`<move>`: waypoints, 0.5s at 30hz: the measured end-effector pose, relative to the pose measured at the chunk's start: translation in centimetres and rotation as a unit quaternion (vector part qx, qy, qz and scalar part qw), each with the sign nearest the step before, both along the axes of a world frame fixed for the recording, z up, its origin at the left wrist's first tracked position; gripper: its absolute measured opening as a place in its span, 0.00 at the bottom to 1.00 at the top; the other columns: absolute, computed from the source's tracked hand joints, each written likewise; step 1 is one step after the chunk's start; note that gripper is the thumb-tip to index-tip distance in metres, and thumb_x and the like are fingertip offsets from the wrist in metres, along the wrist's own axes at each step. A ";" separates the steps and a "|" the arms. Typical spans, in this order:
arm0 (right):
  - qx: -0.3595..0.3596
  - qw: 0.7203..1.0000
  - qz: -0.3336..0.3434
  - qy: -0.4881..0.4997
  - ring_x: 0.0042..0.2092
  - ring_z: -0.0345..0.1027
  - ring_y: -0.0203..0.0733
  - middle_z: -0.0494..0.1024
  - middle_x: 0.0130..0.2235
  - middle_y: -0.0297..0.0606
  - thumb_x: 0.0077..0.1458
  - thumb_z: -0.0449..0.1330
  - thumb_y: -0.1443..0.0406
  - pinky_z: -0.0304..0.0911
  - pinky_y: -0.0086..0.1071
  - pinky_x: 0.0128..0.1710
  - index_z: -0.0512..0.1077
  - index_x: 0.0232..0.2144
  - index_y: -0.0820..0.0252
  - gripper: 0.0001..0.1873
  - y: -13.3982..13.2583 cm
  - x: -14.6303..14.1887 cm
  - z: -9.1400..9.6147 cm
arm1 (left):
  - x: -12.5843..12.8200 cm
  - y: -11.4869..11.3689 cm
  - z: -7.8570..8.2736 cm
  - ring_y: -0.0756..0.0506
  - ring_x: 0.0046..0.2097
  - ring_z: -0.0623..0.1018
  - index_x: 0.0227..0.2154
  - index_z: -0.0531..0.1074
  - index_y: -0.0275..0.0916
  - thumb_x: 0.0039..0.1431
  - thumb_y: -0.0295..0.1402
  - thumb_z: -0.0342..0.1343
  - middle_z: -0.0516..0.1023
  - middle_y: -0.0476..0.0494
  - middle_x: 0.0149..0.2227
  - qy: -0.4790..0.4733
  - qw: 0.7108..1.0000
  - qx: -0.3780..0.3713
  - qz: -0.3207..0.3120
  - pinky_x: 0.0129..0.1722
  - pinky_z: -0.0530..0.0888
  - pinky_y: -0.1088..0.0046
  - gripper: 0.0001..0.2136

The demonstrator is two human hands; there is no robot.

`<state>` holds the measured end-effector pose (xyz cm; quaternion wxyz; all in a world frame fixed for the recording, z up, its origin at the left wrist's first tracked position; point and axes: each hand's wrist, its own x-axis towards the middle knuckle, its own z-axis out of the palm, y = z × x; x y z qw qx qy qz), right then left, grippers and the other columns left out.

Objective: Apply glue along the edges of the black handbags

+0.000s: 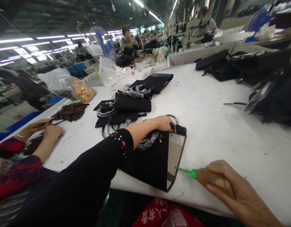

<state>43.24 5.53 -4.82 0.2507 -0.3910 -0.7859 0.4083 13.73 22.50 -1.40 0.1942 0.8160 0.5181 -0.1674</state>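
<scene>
A black handbag lies on the white table in front of me, with its beige-lined side panel facing right. My left hand is closed on the bag's top edge, near a gold clasp. Plastic film wraps the bag's handle under my forearm. In my right hand is an amber glue bottle with a green nozzle. The nozzle's tip points left at the side panel's lower edge; whether it touches cannot be made out.
Behind the bag lie several more black bags with film-wrapped handles. A heap of black bags covers the far right. On the left, a co-worker's hands work beside brown strips. Plastic bags and a blue fan stand farther back.
</scene>
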 end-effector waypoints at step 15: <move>-0.009 1.000 -0.019 0.009 0.41 0.73 0.44 0.74 0.41 0.35 0.63 0.57 0.60 0.71 0.32 0.38 0.65 0.44 0.49 0.08 -1.2 -0.3 1.1 | -0.3 -0.4 -0.4 0.43 0.36 0.78 0.35 0.79 0.38 0.55 0.45 0.54 0.82 0.40 0.35 -0.017 1.000 0.022 -0.004 0.33 0.68 0.72 0.16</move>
